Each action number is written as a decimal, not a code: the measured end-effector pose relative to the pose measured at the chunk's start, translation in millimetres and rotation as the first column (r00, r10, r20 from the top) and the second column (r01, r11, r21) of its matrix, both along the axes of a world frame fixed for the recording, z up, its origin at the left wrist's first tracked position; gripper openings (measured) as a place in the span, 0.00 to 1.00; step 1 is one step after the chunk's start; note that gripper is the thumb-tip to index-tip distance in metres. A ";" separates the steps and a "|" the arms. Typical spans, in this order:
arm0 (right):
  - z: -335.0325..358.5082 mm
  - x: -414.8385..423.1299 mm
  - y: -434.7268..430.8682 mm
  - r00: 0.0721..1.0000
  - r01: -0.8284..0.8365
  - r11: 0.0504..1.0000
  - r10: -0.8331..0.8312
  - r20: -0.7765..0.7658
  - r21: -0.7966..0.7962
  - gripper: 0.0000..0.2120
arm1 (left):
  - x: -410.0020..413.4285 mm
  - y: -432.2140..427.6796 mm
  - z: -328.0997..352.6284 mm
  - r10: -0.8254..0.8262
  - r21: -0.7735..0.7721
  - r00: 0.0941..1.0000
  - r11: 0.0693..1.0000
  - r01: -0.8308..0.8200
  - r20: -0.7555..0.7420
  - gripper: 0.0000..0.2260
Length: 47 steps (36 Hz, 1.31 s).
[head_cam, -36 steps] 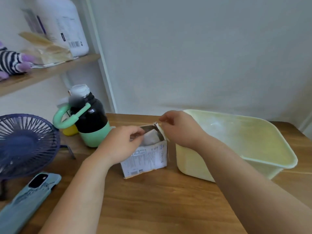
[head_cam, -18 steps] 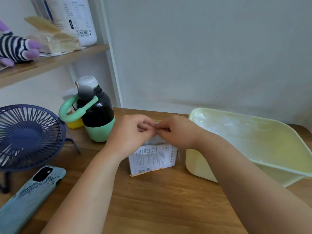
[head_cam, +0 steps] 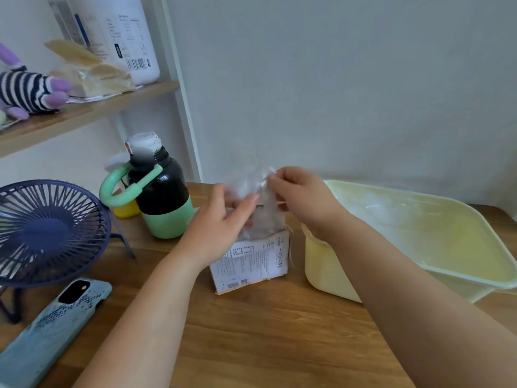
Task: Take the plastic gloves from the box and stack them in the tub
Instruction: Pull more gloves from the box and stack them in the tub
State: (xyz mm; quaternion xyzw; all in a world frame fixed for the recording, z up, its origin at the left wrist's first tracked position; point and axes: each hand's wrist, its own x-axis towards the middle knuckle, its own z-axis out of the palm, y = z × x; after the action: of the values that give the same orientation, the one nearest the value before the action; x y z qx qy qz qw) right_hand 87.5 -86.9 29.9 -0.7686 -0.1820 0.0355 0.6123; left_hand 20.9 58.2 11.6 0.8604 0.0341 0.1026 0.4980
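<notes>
Clear plastic, one glove point(head_cam: 249, 183), is pinched above the centre-frame box point(head_cam: 251, 261): gripped high by the right hand point(head_cam: 302, 200), lower by the left hand point(head_cam: 221, 231), presumably to be pulled free toward the tub point(head_cam: 327, 270) alongside, right.

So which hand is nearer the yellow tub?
Right. The right hand pinches a glove above the box, beside the tub; the left hand is on the box's far side.
</notes>
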 end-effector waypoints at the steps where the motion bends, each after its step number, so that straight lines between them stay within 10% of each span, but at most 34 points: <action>1: 3.0 0.1 -0.6 0.999 0.046 0.995 -0.045 -0.020 0.085 0.12 | -1.0 -1.2 2.1 -0.014 -0.005 1.000 1.000 0.014 -0.011 0.29; 8: 32.1 -3.6 -20.7 0.980 0.178 0.930 -0.195 0.022 0.321 0.09 | -1.9 -11.3 13.7 -0.112 0.067 0.993 0.992 0.109 0.031 0.29; 16: 48.4 -15.2 -48.3 0.978 0.140 0.952 -0.176 0.112 0.272 0.10 | 3.0 -52.0 47.6 -0.317 -0.185 0.914 0.912 0.367 0.252 0.29; 22: 61.1 -25.2 -75.0 0.999 -0.041 0.942 0.032 0.033 0.334 0.11 | 7.6 -86.2 51.0 -0.263 -0.396 0.920 0.842 0.366 0.291 0.07; 26: 63.8 -24.9 -95.9 0.993 0.112 0.924 -0.117 -0.008 0.366 0.05 | 17.1 -98.9 55.2 -0.134 -0.713 0.952 0.636 0.295 0.274 0.09; 29: 52.5 -17.7 -112.9 0.972 0.234 0.962 -0.233 -0.026 0.141 0.20 | 22.1 -102.9 57.6 -0.171 -0.843 0.935 0.406 0.353 0.309 0.11; 33: 41.8 -22.8 -125.6 0.945 0.028 0.994 0.008 -0.327 0.104 0.41 | 25.9 -112.0 57.2 -0.179 -0.894 0.905 0.166 0.415 0.387 0.10; 36: 35.5 -23.5 -128.3 0.919 -0.053 0.975 0.133 -0.372 0.218 0.26 | 28.6 -119.3 53.3 -0.196 -0.902 0.893 0.071 0.425 0.405 0.12; 38: 37.0 -24.0 -128.5 0.949 0.001 0.956 0.091 -0.302 0.292 0.02 | 29.2 -121.8 50.6 -0.209 -0.913 0.897 0.046 0.406 0.389 0.13; 47: 47.1 -20.6 -145.9 0.950 0.098 0.873 0.061 -0.306 0.478 0.18 | 32.9 -118.5 38.6 -0.213 -0.942 0.937 0.133 0.307 0.276 0.12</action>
State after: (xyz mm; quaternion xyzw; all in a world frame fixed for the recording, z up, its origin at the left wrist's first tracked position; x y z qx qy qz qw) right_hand 67.0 -232.8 77.0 -0.5756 -0.0788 0.1032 0.8073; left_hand 53.9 -60.3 50.1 0.3326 -0.0766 0.0012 0.9400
